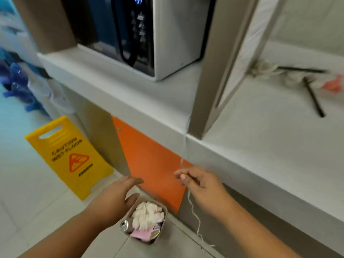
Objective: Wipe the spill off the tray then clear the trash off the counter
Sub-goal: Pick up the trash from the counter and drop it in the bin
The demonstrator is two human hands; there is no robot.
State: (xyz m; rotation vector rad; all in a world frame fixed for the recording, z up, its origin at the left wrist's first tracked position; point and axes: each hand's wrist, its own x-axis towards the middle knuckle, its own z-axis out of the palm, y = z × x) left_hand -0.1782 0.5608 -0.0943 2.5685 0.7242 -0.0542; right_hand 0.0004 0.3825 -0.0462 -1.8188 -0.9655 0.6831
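Head view: both my forearms reach in from the bottom edge of the frame. My left hand is at lower centre, palm down, fingers straight and close together with the thumb spread. Its grip is wide and holds nothing, and it hovers over the left side of a small trash bin on the floor. In the bin lie crumpled white tissue, a drink can and a pink paper.

My right hand is just right of centre, knuckles up, fingers curled. Its grip is narrow: thumb and forefinger pinch a white string. The string runs up from the pinch to the front edge of the table, and its loose end dangles below my hand toward the floor.

More trash lies on the table at the upper right of the frame. There is a pale tangled heap, two thin black sticks and a blurred orange-red wrapper.

A white appliance with a dark control panel stands on the table at upper centre. Under the table's edge, behind my hands, is an orange panel. A yellow wet-floor sign stands on the tiled floor at the left.
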